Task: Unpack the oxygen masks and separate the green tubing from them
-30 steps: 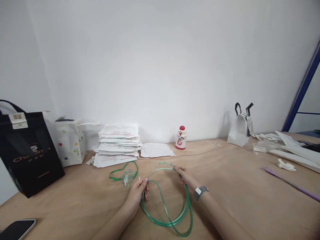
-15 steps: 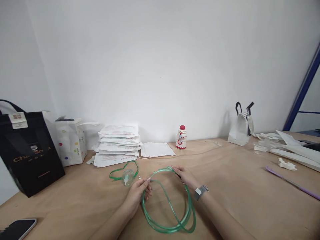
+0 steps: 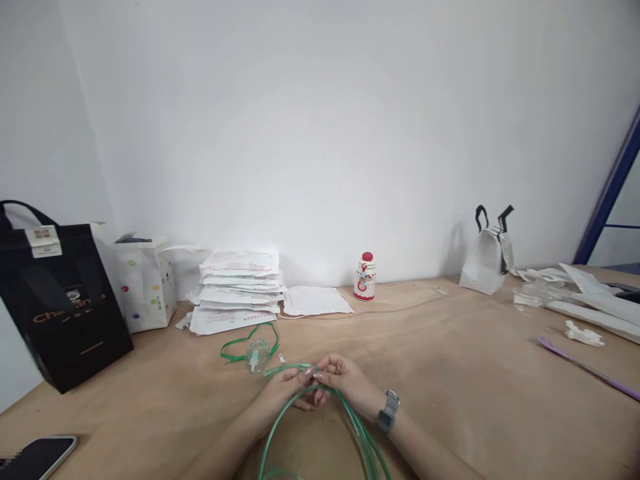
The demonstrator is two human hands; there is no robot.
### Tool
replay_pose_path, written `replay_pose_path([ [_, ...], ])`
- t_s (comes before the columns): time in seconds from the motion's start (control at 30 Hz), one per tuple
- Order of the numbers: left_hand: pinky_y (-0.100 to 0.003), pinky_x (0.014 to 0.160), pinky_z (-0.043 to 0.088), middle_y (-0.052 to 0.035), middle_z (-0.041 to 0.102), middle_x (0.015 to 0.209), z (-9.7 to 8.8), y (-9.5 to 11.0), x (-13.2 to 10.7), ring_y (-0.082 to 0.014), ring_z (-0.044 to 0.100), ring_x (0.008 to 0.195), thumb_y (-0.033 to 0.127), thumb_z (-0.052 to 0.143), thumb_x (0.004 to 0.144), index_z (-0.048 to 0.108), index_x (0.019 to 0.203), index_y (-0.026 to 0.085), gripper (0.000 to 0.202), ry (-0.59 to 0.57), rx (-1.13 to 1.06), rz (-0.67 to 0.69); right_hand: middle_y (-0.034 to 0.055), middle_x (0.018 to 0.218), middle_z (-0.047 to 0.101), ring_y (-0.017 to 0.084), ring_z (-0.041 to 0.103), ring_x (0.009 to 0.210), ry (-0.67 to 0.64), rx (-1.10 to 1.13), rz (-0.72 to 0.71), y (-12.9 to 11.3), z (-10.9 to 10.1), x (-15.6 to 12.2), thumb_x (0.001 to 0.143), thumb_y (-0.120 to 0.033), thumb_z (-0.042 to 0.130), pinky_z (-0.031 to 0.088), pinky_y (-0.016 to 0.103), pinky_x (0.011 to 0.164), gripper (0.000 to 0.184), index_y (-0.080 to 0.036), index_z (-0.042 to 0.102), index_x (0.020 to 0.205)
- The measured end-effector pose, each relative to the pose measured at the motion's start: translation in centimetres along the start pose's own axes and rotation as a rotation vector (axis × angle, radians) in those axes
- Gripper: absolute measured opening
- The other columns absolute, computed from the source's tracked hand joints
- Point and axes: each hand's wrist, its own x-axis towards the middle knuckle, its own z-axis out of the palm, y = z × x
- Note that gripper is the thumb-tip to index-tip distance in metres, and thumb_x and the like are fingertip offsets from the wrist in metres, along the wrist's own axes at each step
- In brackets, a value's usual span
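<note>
At the near left corner of the surface (image 3: 450,380) you have a phone (image 3: 43,457); behind it, by the left edge, stands a black bag (image 3: 65,327), its gold lettering starting "Cha", the rest partly hidden, with a pale label whose print is too small to read. Next, toward the far edge, come a dotted white bag (image 3: 143,287) with small illegible writing and a stack of white packets (image 3: 240,293) printed in unreadable characters. In front lies a clear mask (image 3: 257,357) with a green strap. Near the middle of the near edge, your left hand (image 3: 287,387) pinches the coiled green tubing (image 3: 365,440), its fingertips meeting those of your right hand (image 3: 345,381), which also grips it. A red-capped bottle (image 3: 365,279) stands by the far edge.
</note>
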Motion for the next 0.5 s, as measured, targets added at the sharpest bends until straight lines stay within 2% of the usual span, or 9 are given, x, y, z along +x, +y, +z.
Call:
replay_pose_path([
  [0.1,-0.023,0.043,0.041,-0.0020,0.061,0.045,0.5,-0.6,0.2,-0.0128,0.056,0.041,0.061,0.070,0.054,0.059,0.052,0.013,0.049,0.032,-0.016,0.036,-0.0004,0.056,0.065,0.017,0.064,0.048,-0.015,0.001,0.016,0.9,1.0,0.1,0.048,-0.055,0.075,0.048,0.028,0.047,0.053,-0.018,0.045,0.071],
  [0.2,-0.025,0.049,0.047,-0.0031,0.066,0.055,0.5,-0.8,0.4,-0.0156,0.062,0.049,0.060,0.072,0.050,0.064,0.064,0.013,0.050,0.138,-0.054,0.064,-0.0002,0.056,0.065,0.017,0.064,0.050,0.075,-0.009,-0.013,0.9,0.5,0.5,0.051,-0.055,0.074,0.049,0.027,0.048,0.050,-0.019,0.045,0.068],
  [0.3,-0.025,0.058,0.052,-0.0052,0.072,0.071,-0.2,-0.7,0.6,-0.0176,0.068,0.064,0.060,0.073,0.050,0.065,0.074,0.015,0.052,0.280,-0.089,0.094,-0.0007,0.058,0.064,0.016,0.065,0.052,0.258,-0.025,-0.060,0.0,-2.0,1.1,0.057,-0.051,0.072,0.050,0.027,0.051,0.044,-0.020,0.043,0.069],
  [0.4,-0.026,0.059,0.053,-0.0093,0.072,0.076,-0.8,-0.7,0.7,-0.0207,0.069,0.072,0.060,0.071,0.055,0.064,0.072,0.014,0.049,0.363,-0.104,0.117,0.0017,0.065,0.064,0.018,0.066,0.057,0.485,-0.056,-0.107,-1.4,-5.8,1.4,0.070,-0.046,0.063,0.053,0.031,0.058,0.033,-0.021,0.043,0.078],
  [0.5,-0.029,0.063,0.055,-0.0128,0.073,0.080,-0.8,-0.8,0.7,-0.0237,0.069,0.078,0.055,0.071,0.059,0.064,0.074,0.013,0.045,0.394,-0.102,0.131,0.0114,0.096,0.064,0.023,0.064,0.092,0.712,-0.120,-0.168,-2.9,-8.9,1.3,0.077,-0.038,0.056,0.050,0.036,0.080,0.032,-0.020,0.041,0.099],
])
